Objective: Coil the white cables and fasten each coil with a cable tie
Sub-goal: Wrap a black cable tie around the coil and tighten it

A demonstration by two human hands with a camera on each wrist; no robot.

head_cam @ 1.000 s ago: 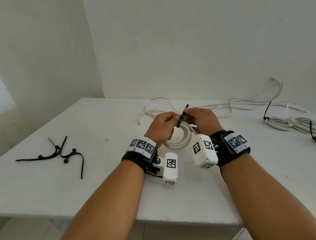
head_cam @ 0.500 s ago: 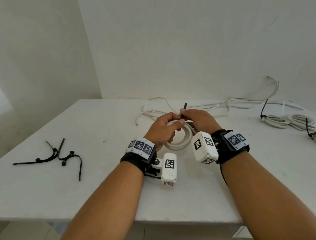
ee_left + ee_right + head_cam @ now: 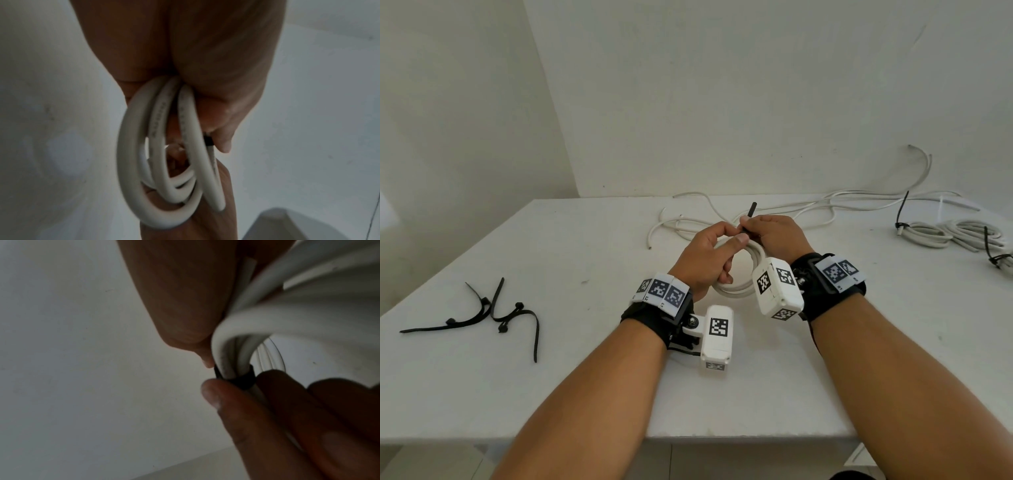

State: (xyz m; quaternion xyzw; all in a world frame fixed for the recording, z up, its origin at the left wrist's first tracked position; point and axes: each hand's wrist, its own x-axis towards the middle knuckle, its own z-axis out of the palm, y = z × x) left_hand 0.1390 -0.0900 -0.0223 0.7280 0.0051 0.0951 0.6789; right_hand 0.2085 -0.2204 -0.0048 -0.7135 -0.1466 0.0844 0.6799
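Left hand (image 3: 705, 253) grips white cable coil (image 3: 736, 284), held above table (image 3: 551, 377) mid-scene. Right hand (image 3: 777, 236) pinches black cable tie (image 3: 749, 219) wrapped around coil; tail points up. Loose white cables (image 3: 808, 209) far behind. Tied coils (image 3: 945, 236) far right. Spare ties (image 3: 493, 315) near left.
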